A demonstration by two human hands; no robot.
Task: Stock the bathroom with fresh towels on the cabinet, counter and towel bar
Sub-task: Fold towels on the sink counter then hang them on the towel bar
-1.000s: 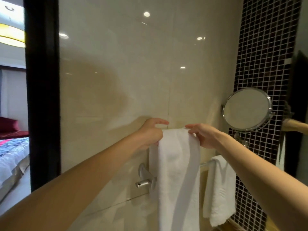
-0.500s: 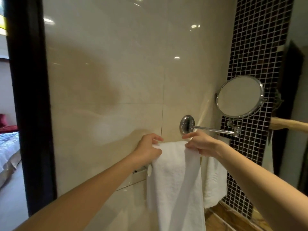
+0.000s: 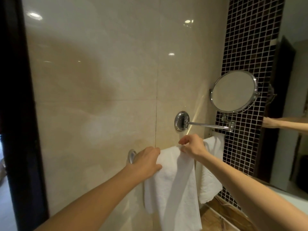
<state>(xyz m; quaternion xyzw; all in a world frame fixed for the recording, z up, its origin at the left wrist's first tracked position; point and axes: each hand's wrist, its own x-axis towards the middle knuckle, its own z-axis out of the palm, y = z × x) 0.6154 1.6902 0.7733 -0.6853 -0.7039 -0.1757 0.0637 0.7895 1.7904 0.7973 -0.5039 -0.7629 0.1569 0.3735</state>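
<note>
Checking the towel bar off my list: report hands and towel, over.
Left hand grips towel top left, right hand pinches top right. Towel draped over towel bar. Second towel alongside; mirror arm above, clear.

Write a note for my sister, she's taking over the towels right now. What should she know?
Left hand: grips the near towel at its top left, beside the wall mount of the towel bar.
Right hand: pinches that towel's top right edge.
Second towel: hangs on the bar further right, untouched.
Done: both towels are draped over the bar.
Left: probably smooth the near towel, then let go. The cabinet and counter are out of view, so check them.
</note>
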